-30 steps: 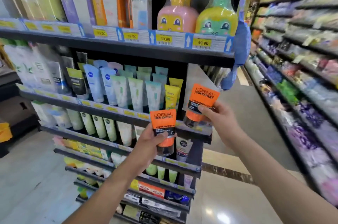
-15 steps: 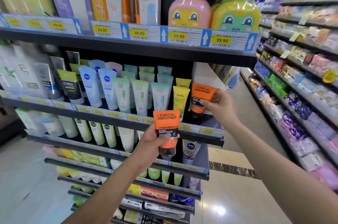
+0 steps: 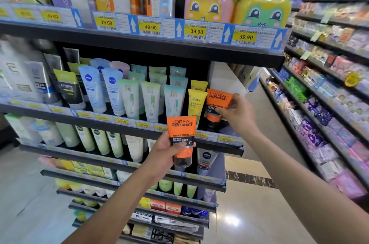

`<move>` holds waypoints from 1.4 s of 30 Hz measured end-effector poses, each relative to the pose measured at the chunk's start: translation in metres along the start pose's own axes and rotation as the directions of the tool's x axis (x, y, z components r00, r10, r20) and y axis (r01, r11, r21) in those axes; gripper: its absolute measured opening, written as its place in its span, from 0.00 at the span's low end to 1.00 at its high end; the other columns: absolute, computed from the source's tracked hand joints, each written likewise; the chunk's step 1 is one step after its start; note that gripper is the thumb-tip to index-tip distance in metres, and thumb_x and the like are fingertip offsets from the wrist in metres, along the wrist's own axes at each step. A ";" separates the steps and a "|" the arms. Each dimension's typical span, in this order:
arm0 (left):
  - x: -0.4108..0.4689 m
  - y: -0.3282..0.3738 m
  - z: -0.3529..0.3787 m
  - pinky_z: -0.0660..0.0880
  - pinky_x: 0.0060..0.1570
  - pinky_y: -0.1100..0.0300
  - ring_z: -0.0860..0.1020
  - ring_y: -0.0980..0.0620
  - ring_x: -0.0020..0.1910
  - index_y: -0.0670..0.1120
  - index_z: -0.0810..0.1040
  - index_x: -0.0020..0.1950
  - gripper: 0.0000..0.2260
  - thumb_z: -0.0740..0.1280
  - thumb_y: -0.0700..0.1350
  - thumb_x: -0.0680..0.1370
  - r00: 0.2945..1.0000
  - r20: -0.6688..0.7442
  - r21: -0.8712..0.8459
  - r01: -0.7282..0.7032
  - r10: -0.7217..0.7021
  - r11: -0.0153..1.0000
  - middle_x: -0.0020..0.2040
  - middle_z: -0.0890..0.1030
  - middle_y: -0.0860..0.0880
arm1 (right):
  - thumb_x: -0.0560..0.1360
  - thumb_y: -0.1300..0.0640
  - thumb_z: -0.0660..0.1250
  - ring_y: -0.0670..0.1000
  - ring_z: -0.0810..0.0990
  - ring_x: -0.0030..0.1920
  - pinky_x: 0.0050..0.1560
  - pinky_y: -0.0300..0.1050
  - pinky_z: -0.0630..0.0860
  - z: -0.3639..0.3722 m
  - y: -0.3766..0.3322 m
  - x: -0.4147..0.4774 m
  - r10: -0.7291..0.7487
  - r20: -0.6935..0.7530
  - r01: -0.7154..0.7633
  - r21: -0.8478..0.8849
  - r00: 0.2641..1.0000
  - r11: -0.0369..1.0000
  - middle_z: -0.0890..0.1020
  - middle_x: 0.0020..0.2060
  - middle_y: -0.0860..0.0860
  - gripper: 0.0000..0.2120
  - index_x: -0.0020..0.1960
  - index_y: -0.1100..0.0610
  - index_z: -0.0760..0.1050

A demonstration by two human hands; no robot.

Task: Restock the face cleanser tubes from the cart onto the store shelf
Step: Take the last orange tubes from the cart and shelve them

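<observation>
Left grip (image 3: 164,155): L'OREAL MEN EXPERT tube (image 3: 180,130)

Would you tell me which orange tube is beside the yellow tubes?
The orange tube in the right hand, at the shelf's right end; the other tube, in the left hand, is lower, before the shelf edge.
</observation>
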State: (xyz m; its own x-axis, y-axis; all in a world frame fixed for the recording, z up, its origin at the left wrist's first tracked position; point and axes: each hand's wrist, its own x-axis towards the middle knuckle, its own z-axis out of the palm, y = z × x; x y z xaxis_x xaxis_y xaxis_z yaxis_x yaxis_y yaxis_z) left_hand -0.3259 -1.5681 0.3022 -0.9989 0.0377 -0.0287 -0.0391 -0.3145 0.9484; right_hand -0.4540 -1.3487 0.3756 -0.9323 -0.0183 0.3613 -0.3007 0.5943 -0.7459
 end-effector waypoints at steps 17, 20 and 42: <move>0.005 0.002 0.040 0.76 0.65 0.39 0.80 0.41 0.65 0.48 0.73 0.71 0.19 0.64 0.34 0.82 0.993 0.115 0.055 -0.020 0.014 0.998 0.65 0.82 0.46 | 0.76 0.50 0.73 0.39 0.77 0.52 0.48 0.30 0.71 -0.033 -0.016 -0.064 -0.201 -0.062 0.203 0.032 0.978 0.979 0.80 0.48 0.41 0.08 0.54 0.48 0.79; 0.006 0.006 0.053 0.75 0.67 0.41 0.81 0.43 0.65 0.49 0.73 0.71 0.19 0.64 0.34 0.82 0.988 0.154 0.065 -0.032 0.022 0.997 0.64 0.83 0.47 | 0.77 0.50 0.73 0.39 0.79 0.49 0.46 0.29 0.73 -0.035 -0.027 -0.081 -0.177 0.141 0.160 0.126 0.974 0.979 0.82 0.47 0.40 0.07 0.54 0.46 0.81; 0.016 -0.034 -0.009 0.53 0.79 0.36 0.52 0.47 0.83 0.49 0.64 0.81 0.26 0.61 0.51 0.82 0.761 0.263 0.964 -0.234 0.593 -0.128 0.82 0.60 0.49 | 0.81 0.51 0.68 0.48 0.82 0.50 0.47 0.54 0.84 -0.050 -0.026 -0.018 -0.153 0.003 0.150 0.183 0.988 0.972 0.83 0.44 0.46 0.04 0.48 0.45 0.75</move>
State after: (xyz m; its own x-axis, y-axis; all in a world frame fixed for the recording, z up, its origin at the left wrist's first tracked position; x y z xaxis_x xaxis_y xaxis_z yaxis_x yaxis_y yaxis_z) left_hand -0.3409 -1.5657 0.2665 -0.7760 0.0920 0.6240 0.2642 0.9458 0.1891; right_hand -0.4196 -1.3237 0.4163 -0.8757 -0.1115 0.4699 -0.4690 0.4279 -0.7726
